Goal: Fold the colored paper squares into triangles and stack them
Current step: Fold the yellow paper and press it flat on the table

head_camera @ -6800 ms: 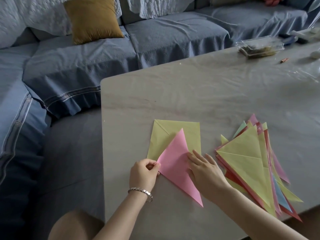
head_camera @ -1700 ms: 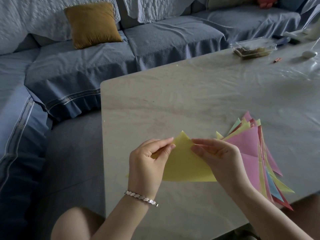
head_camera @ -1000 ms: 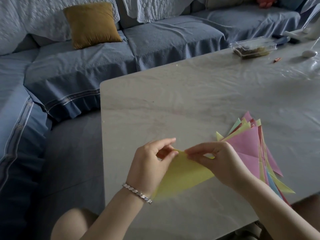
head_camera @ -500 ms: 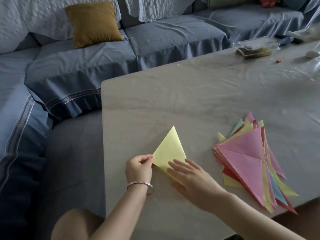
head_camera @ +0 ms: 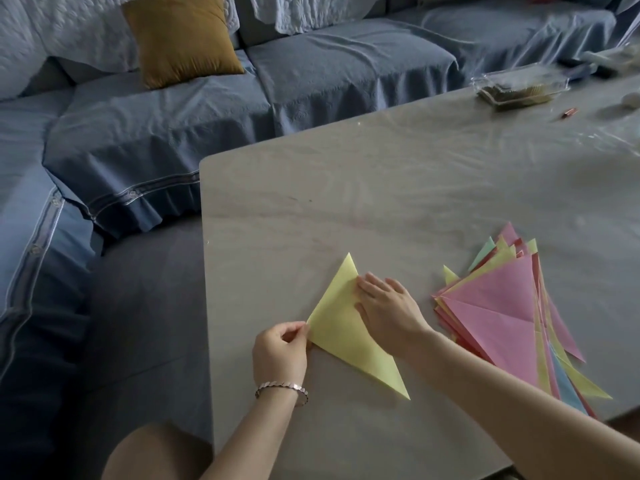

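Head: yellow paper triangle (head_camera: 341, 329) (flat, sharp-cornered)

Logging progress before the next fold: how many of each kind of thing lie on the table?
Yellow folded paper triangle: 1
Fanned stack of folded coloured paper triangles: 1 (sheets overlap too much to count)
Clear plastic container: 1
Small reddish stick: 1
Total: 4, leaving out blurred pale items at the far right edge.

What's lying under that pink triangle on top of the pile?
Under the pink triangle, other folded sheets fan out: yellow tips, a green tip, a blue strip, red edges and another pink piece. Their middles and exact count are covered.
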A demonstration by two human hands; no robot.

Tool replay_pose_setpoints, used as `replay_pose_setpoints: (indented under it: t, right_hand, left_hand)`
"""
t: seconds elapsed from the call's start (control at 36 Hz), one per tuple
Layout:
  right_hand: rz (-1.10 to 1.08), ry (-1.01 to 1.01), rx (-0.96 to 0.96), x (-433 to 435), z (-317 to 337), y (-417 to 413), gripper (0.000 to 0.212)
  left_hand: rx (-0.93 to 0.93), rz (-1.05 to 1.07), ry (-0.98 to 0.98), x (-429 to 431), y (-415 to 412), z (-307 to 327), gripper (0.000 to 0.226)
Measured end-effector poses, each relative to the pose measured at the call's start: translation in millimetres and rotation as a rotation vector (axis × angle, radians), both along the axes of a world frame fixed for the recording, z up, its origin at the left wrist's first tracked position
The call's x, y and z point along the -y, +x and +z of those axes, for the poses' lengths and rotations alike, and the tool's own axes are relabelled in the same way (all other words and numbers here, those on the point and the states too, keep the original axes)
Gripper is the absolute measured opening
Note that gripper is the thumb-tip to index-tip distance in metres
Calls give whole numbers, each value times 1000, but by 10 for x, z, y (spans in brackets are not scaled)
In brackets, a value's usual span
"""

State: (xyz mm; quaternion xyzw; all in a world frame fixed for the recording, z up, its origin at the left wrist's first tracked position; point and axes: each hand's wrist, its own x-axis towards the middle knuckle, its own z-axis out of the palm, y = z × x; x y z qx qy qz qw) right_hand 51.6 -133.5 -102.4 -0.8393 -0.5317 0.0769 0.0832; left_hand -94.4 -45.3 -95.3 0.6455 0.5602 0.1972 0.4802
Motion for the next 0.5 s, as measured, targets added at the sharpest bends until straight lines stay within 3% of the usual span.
replay_pose_setpoints:
  t: [0.08, 0.25, 0.5]
  right_hand:
    - [12, -44, 18, -187, 35, 144, 43]
    - [11, -92, 72, -424, 64, 348, 40]
    - [100, -230, -74, -251, 86, 533, 61]
  left_hand:
    - [-14, -9, 2, -4, 2, -5, 13]
    - [-2, -3, -21, -11, -12, -12, 4]
    - [3, -10, -35, -1, -9, 8, 4]
